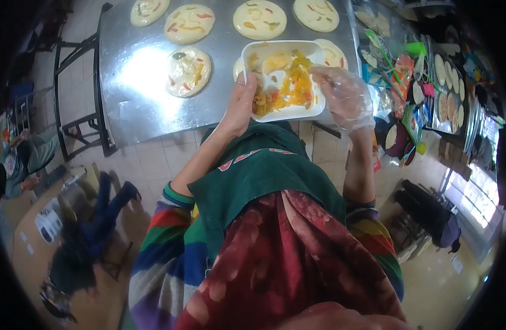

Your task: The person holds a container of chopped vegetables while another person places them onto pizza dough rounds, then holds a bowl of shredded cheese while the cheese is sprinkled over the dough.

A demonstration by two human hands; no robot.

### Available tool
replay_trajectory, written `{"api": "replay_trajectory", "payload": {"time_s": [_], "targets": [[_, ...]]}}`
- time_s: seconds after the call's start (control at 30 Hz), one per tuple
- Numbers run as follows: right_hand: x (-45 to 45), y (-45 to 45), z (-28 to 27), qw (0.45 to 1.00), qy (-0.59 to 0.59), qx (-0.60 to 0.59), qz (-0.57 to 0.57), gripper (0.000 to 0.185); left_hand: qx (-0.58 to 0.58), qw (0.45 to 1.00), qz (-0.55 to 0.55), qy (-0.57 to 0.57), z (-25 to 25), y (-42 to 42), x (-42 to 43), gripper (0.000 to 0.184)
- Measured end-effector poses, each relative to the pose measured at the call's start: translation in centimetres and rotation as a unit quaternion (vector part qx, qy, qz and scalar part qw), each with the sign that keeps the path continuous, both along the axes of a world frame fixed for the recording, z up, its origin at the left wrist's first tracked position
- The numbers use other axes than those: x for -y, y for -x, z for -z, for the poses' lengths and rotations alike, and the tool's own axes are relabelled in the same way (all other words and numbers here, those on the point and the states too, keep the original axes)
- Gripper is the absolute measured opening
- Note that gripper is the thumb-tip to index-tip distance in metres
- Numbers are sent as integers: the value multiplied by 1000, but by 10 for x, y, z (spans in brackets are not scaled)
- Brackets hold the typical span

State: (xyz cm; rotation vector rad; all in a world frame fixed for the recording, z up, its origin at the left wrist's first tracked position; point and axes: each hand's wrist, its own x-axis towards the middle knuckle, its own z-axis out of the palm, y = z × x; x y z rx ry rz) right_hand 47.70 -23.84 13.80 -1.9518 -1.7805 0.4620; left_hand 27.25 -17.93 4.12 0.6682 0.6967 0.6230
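A white rectangular tray (288, 116) is held above the front of the metal table, with my left hand (243, 103) shut on its left side. Small yellow, orange and red strips (297, 91) lie loose inside it. My right hand (343, 96), in a clear plastic glove, is at the tray's right edge with its fingers drawn together; what they pinch, if anything, is hidden. Flat pale dough rounds (259, 19) topped with coloured strips rest on the table. One glossy dough round (188, 71) lies left of the tray, and another (332, 55) is partly covered behind it.
The shiny metal table (137, 104) ends just in front of my apron. At right stand a cluttered surface with bags and utensils, a dark pot (393, 137) and a rack of breads (448, 82). Other people (429, 214) are on both sides of the room.
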Motion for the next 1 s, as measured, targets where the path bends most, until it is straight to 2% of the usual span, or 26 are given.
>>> {"api": "replay_trajectory", "payload": {"time_s": [0.1,0.13,0.23,0.3,0.37,0.5,0.57,0.6,0.67,0.7,0.77,0.8,0.87,0.9,1.0], "targets": [[17,-9,5,986,9,-111,120,24,-1,999,28,16,2,-2,1,51],[24,-9,10,986,-35,-47,155,31,-1,999,31,16,0,-3,2,51],[42,-7,27,968,2,-12,252,30,-2,998,58,26,2,-9,4,53],[54,-1,35,967,66,-60,239,30,-9,996,86,19,8,-14,5,59],[66,1,36,962,174,47,205,34,-24,993,114,-3,13,-21,8,69],[90,-11,57,937,140,-51,316,44,-23,981,186,59,18,-44,15,75],[100,-27,48,921,135,-58,361,44,-43,977,201,-64,30,-62,21,73],[112,-40,61,920,116,-32,373,46,-48,969,208,-124,32,-73,24,73],[144,-74,103,915,79,27,396,49,-99,970,192,-108,26,-92,22,71],[156,-89,105,902,58,7,427,49,-126,970,184,-99,22,-99,22,70],[175,-116,110,872,11,-34,488,49,-99,982,148,-59,10,-112,20,62],[185,-132,123,830,47,-79,551,47,-98,983,146,-56,9,-118,19,58],[221,-163,187,839,108,-3,534,46,-108,983,138,-56,8,-131,22,53],[225,-173,192,841,138,34,521,47,-119,982,131,-60,7,-138,25,51],[229,-193,203,769,107,-123,618,50,-126,983,113,-65,7,-155,31,48]]}}
